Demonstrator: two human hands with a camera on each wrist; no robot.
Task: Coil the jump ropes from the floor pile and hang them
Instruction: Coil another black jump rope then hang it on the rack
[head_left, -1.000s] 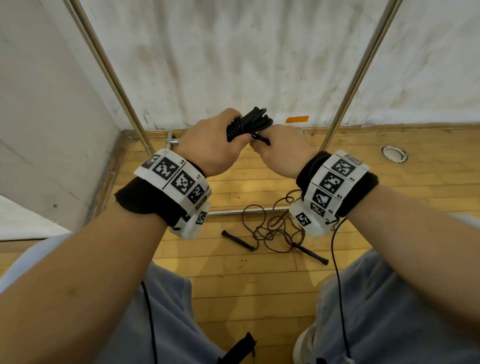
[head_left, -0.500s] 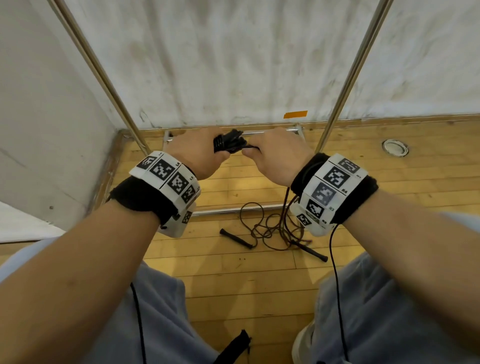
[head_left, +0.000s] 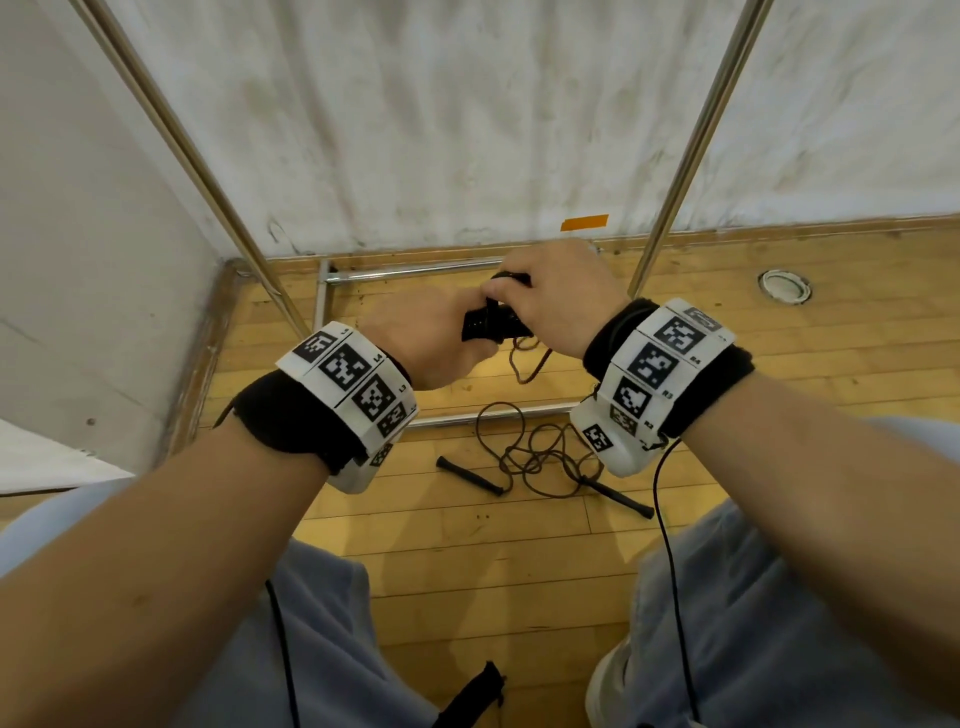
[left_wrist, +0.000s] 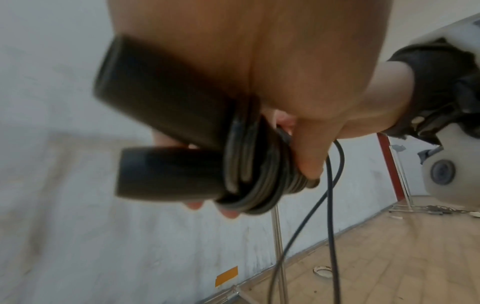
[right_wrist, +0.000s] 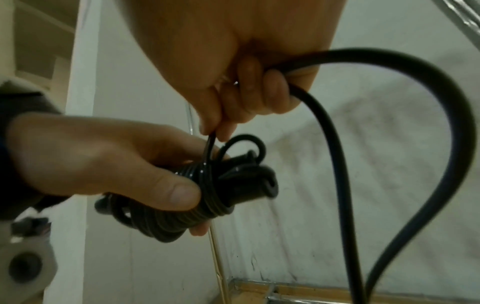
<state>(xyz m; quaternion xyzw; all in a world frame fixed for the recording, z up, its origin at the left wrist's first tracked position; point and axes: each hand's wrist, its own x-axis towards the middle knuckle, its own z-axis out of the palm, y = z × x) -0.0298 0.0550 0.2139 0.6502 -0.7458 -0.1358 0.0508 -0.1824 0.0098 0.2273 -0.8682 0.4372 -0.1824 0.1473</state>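
Observation:
My left hand (head_left: 431, 345) grips a black jump rope bundle (head_left: 488, 327): two black handles (left_wrist: 161, 102) side by side with cord wound tightly around them (left_wrist: 257, 164). My right hand (head_left: 553, 296) sits over the bundle's far end and pinches the free cord (right_wrist: 211, 142) just above the windings (right_wrist: 207, 197). A loose loop of that cord (right_wrist: 405, 131) runs out of my right fist and hangs down. A second rope (head_left: 540, 457), thin dark cord with two black handles, lies tangled on the wooden floor below my hands.
A metal rack stands against the white wall, with slanted poles at the left (head_left: 202, 161) and right (head_left: 696, 130) and base bars on the floor (head_left: 415, 270). An orange tape strip (head_left: 584, 222) marks the wall and a round floor fitting (head_left: 784, 285) lies to the right.
Both hands have come down from in front of the wall toward the floor. My right hand has moved over the top of the bundle, carrying the free cord round it.

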